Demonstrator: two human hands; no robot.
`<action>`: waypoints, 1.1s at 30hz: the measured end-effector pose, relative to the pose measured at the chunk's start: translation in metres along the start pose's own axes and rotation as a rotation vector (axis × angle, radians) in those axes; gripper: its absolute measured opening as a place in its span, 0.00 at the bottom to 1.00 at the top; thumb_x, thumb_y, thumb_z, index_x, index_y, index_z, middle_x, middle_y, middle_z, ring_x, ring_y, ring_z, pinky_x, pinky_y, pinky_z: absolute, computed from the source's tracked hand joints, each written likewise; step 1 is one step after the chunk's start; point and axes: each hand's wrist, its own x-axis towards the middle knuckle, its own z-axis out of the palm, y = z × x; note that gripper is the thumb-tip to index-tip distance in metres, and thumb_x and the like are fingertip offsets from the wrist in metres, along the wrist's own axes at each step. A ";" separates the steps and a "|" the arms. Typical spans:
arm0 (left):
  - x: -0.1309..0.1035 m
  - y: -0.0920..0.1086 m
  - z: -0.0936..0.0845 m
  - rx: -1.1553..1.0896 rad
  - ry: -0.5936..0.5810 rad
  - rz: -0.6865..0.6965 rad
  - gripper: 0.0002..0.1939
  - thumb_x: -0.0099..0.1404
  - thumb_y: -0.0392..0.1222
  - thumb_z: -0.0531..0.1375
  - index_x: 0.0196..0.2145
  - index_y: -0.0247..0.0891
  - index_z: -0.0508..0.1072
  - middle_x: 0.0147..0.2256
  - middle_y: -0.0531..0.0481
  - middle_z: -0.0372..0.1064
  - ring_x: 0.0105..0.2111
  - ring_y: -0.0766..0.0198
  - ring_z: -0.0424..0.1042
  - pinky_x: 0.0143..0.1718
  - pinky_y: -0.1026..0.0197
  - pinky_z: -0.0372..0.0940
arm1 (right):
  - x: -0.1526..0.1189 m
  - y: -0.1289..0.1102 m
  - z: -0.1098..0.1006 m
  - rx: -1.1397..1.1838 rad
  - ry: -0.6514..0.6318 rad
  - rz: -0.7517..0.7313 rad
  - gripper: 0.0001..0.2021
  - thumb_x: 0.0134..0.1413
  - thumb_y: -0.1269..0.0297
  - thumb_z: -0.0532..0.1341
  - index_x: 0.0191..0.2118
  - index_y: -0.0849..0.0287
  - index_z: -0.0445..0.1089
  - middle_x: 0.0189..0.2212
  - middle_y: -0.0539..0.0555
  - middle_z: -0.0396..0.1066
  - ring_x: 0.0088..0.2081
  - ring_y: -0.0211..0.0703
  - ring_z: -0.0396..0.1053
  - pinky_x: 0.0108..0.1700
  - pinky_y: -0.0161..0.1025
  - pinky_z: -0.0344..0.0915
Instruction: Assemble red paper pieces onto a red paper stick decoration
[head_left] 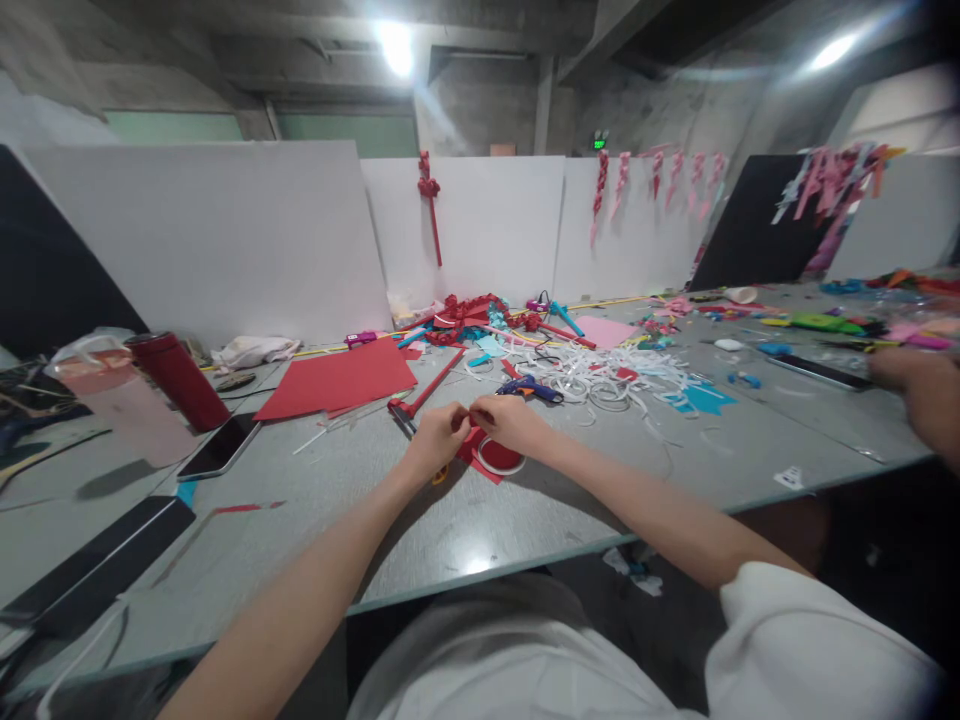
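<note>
Both hands meet over the table near the front edge, fingertips together. My left hand (437, 440) is closed in a pinch, and my right hand (510, 424) pinches right beside it. A bit of red paper (471, 421) shows between the fingertips; its shape is mostly hidden. Just below my right hand lie red paper pieces (491, 474) with a white ring of paper strip (502, 471) on them. Yellow-handled scissors (440, 476) are partly covered by my left hand. Beyond the hands lie a blue glue gun (534, 388) and a red paper stick (437, 382).
Red sheets (345, 378) lie at the left, near a phone (219, 446), a red flask (180, 380) and a pink bottle (124, 400). Curled white paper strips (600, 375) heap at centre right. Another person's hand (919, 385) reaches in at right. White boards (465, 230) stand behind.
</note>
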 end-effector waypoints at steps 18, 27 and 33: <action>-0.001 -0.001 0.001 -0.018 -0.008 0.024 0.06 0.66 0.36 0.57 0.33 0.36 0.74 0.27 0.52 0.71 0.27 0.67 0.67 0.32 0.64 0.59 | 0.000 0.004 -0.003 0.037 -0.023 -0.044 0.10 0.66 0.73 0.56 0.40 0.61 0.76 0.36 0.56 0.78 0.37 0.42 0.72 0.41 0.36 0.61; -0.002 -0.002 0.002 -0.006 -0.011 0.032 0.06 0.66 0.36 0.57 0.34 0.36 0.74 0.28 0.52 0.73 0.27 0.67 0.68 0.33 0.63 0.60 | 0.001 0.005 -0.002 0.036 -0.026 -0.025 0.09 0.64 0.73 0.58 0.40 0.61 0.77 0.36 0.56 0.78 0.36 0.41 0.73 0.40 0.35 0.61; -0.001 -0.002 0.001 0.003 -0.021 0.032 0.06 0.66 0.35 0.57 0.34 0.36 0.74 0.28 0.52 0.72 0.27 0.67 0.68 0.32 0.64 0.59 | 0.001 0.003 -0.002 0.005 -0.021 -0.002 0.08 0.62 0.73 0.59 0.40 0.61 0.77 0.35 0.56 0.78 0.36 0.41 0.72 0.39 0.35 0.61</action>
